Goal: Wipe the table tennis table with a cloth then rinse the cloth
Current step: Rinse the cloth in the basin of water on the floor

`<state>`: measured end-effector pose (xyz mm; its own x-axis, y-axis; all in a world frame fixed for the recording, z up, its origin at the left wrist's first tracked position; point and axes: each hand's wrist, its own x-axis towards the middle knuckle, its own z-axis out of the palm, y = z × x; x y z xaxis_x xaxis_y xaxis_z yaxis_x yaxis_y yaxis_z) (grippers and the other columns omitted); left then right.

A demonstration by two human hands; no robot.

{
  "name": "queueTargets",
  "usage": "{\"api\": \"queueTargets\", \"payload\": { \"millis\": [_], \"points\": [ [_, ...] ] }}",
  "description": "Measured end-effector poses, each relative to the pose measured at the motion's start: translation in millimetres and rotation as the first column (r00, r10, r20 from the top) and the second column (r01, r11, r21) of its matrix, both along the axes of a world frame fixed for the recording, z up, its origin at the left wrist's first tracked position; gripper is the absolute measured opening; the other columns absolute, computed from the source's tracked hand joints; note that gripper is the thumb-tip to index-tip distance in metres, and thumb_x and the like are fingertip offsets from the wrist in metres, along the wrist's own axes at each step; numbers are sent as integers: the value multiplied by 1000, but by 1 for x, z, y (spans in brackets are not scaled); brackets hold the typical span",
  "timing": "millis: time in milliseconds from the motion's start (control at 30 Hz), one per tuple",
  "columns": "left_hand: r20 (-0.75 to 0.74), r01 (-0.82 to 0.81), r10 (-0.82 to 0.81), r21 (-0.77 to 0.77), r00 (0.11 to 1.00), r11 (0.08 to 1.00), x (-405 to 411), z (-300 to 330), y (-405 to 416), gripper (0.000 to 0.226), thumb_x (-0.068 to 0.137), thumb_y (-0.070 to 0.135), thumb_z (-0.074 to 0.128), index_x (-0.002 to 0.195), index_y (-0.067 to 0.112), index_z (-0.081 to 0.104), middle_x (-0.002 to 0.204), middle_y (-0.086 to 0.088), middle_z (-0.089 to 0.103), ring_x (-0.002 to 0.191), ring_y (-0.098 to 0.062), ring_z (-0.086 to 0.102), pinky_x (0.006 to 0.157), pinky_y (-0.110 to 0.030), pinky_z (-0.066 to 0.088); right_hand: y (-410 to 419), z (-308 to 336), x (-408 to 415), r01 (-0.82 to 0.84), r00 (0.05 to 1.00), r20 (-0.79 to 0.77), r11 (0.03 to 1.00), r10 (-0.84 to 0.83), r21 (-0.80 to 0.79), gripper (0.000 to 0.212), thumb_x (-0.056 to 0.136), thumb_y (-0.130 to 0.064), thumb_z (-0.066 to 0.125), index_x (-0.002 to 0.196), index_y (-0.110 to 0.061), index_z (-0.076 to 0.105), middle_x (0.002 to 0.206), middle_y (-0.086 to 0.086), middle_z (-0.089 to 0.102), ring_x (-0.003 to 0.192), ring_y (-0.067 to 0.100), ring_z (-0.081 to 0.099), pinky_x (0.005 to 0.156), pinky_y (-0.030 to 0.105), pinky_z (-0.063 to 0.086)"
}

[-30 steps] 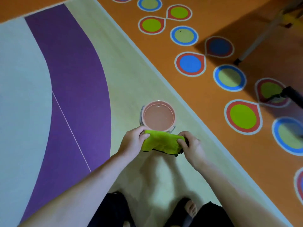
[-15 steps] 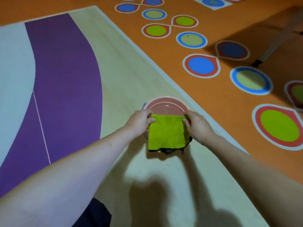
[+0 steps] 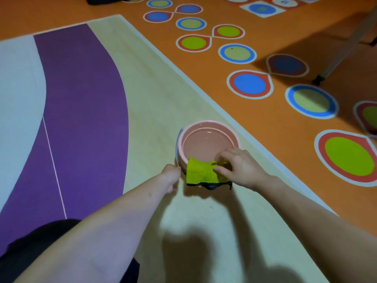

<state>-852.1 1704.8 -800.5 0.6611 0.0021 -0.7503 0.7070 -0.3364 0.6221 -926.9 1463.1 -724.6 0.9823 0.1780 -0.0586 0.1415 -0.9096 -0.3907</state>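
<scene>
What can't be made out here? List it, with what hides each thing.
- Left hand, head view: its fingers are turned out of sight and blurred, so whether they grip the grey handle of the pink bucket is unclear.
- Green cloth: its right part lies under the right hand.
- Bucket's near rim: covered by the cloth and right hand.
- Metal leg, top right: cut off by the frame edge, so what it supports is unknown.

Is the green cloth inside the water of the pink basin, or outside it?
Mostly outside: the green cloth hangs over the near rim of the pink basin, gripped by the right hand. Whether any edge touches water, cannot tell.
</scene>
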Motion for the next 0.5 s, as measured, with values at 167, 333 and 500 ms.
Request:
{"api": "queueTargets", "payload": {
  "millis": [167, 333, 500],
  "points": [
    [-83, -80, 67, -160, 994, 984, 4, 0, -10, 28, 97, 2, 31, 96, 11, 57, 69, -7, 49, 54, -15, 40, 63, -29, 38, 5, 1, -8, -70, 998, -11, 983, 70, -167, 35, 98, -51, 64, 128, -34, 65, 124, -7, 61, 120, 22, 49, 96, 37, 32],
    [-99, -145, 125, -233, 987, 961, 1, 5, -16, 32, 98, 4, 34, 116, 12, 59, 89, -10, 64, 71, -22, 56, 58, -28, 49, 12, 4, -13, -56, 997, 34, 985, 62, -162, 29, 98, -41, 64, 126, -34, 68, 121, -5, 62, 117, 25, 51, 91, 33, 31],
    [-95, -264, 248, -263, 964, 928, 6, -7, -6, 18, 102, 4, 38, 114, 12, 49, 86, -10, 52, 62, -17, 46, 69, -43, 62, 15, -1, -18, -86, 991, 88, 988, 98, -130, 21, 95, -30, 72, 116, -30, 74, 112, -2, 64, 107, 26, 55, 83, 29, 28]
  ]
}}
